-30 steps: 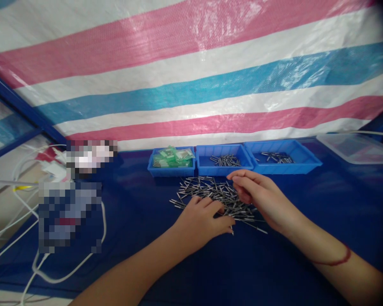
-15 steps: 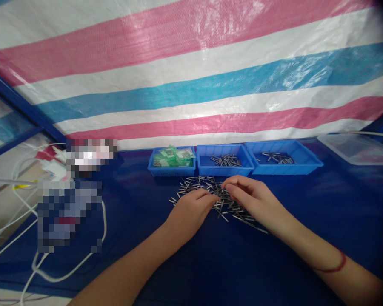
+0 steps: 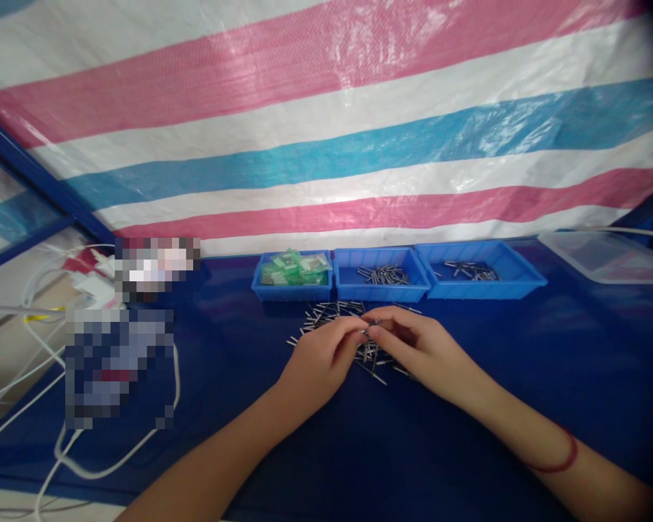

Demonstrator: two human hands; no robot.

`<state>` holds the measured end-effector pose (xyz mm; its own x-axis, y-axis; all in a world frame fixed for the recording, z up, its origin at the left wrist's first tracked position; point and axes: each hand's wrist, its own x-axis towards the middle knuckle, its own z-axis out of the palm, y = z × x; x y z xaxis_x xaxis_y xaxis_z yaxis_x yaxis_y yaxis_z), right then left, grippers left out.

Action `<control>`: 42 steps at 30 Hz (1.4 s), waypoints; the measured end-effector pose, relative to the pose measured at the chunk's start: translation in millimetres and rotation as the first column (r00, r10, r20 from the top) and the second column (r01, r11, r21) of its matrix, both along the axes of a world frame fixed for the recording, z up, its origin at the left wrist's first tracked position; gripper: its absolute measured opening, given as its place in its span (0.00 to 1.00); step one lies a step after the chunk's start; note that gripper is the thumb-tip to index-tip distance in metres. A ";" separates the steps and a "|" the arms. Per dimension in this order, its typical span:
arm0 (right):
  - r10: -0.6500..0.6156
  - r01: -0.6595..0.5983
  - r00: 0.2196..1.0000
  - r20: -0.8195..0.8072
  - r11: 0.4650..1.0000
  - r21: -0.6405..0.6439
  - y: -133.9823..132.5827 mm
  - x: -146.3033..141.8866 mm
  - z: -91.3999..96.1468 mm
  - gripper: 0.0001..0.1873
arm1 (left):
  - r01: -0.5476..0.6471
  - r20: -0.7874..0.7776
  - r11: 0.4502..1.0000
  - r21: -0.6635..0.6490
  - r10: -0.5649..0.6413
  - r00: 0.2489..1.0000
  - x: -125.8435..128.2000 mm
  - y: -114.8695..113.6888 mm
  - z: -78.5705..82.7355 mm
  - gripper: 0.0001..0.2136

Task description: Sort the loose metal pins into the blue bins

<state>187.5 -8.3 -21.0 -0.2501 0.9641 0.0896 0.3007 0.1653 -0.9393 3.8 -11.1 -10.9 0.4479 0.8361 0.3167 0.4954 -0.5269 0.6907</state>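
A heap of small metal pins (image 3: 326,317) lies on the dark blue table (image 3: 413,449) in front of three blue trays. My left hand (image 3: 318,359) and my right hand (image 3: 413,346) meet over the heap, fingertips touching. Between them they pinch one small metal pin (image 3: 371,323). My right wrist carries a red string. The hands hide the middle of the heap.
The left blue tray (image 3: 292,290) holds green packets, the middle tray (image 3: 381,290) and right tray (image 3: 482,288) hold several pins. A clear plastic lid (image 3: 604,257) lies far right. White cables (image 3: 76,464) trail at the left. A striped tarp hangs behind.
Both hands have slid towards each other and a little away from me over the heap. Their fingertips now meet on a pin, where earlier they lay apart on the pins.
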 end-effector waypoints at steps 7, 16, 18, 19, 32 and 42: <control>-0.083 0.034 0.939 -0.332 0.988 -0.151 -6.6 -8.7 12.7 0.11 | -0.050 0.276 0.978 -0.202 0.106 0.955 6.9 -8.6 -3.7 0.06; -0.119 0.105 0.948 -0.297 0.993 -0.060 -10.9 -8.9 10.6 0.10 | -0.014 0.275 0.944 -0.330 0.111 0.955 8.7 -10.7 -0.8 0.09; -0.101 0.105 0.967 -0.232 0.994 0.004 -11.9 -8.4 8.4 0.09 | -0.006 0.231 0.939 -0.344 0.091 0.969 8.4 -10.9 1.2 0.10; -0.096 0.104 0.976 -0.196 0.994 0.033 -12.4 -8.2 7.5 0.09 | -0.008 0.203 0.939 -0.343 0.083 0.976 8.2 -10.9 1.9 0.11; -0.087 0.074 0.995 0.040 0.963 0.258 -12.5 -4.1 12.3 0.08 | -0.120 0.233 0.957 -0.263 0.184 0.955 6.9 -6.8 -0.3 0.06; -0.101 0.107 0.994 -0.052 0.986 0.129 2.4 5.7 15.0 0.12 | -0.150 0.138 0.971 -0.185 0.177 0.975 0.8 -4.3 7.8 0.12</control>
